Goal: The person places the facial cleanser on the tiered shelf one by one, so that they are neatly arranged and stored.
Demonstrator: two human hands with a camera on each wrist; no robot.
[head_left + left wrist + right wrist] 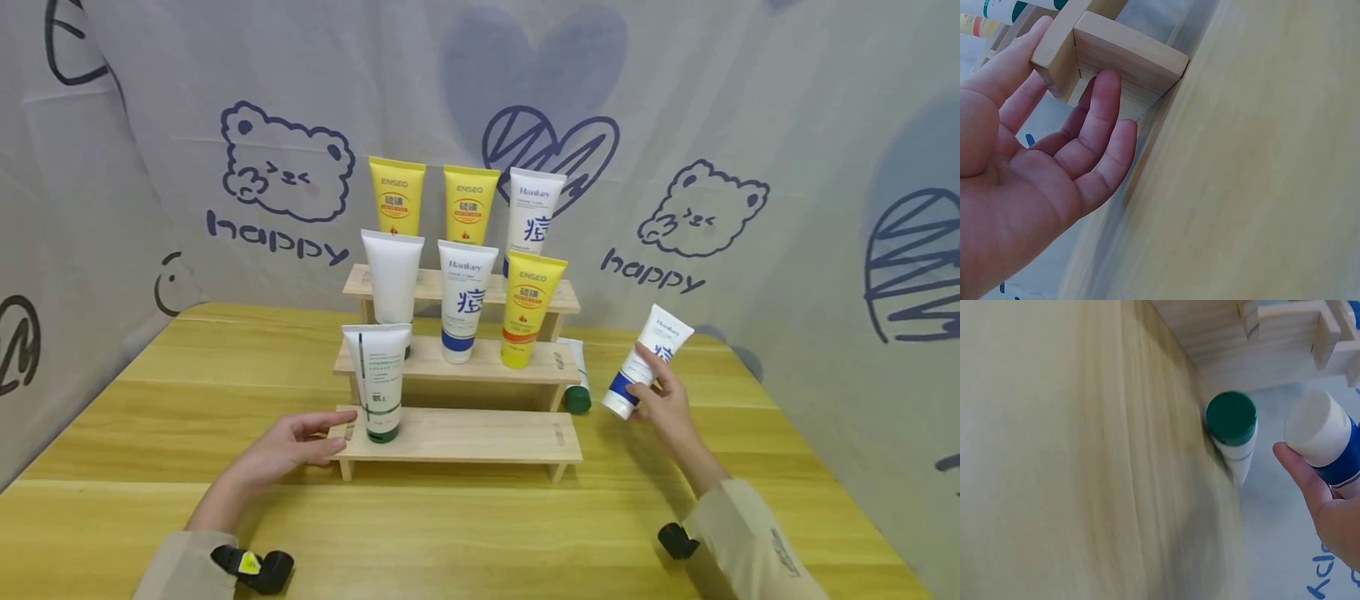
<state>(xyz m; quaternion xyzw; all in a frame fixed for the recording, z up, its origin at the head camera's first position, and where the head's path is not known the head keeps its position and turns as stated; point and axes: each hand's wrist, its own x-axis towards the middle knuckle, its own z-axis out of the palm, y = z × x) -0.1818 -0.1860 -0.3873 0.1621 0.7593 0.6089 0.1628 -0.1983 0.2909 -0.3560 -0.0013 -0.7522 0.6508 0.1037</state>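
Observation:
My right hand (667, 410) grips a white Hankey tube (663, 327) with a blue band, tilted above the table right of the tiered wooden display stand (480, 435). In the right wrist view, the thumb lies along the tube's white cap (1317, 428). At the stand's lowest step, my left hand (288, 446) holds the left end, thumb at the front edge and fingers round the end. Close beside that hand, a white tube with a green cap (384, 379) stands on the lowest step. Another green-capped tube (577, 379) lies on the table behind the stand's right end.
The middle step holds a plain white tube (392, 275), a Hankey tube (465, 300) and a yellow Enseo tube (531, 308). Two yellow tubes (397, 196) and a white Hankey tube (534, 208) stand on the top step. A printed cloth (420, 75) hangs behind the table (465, 542).

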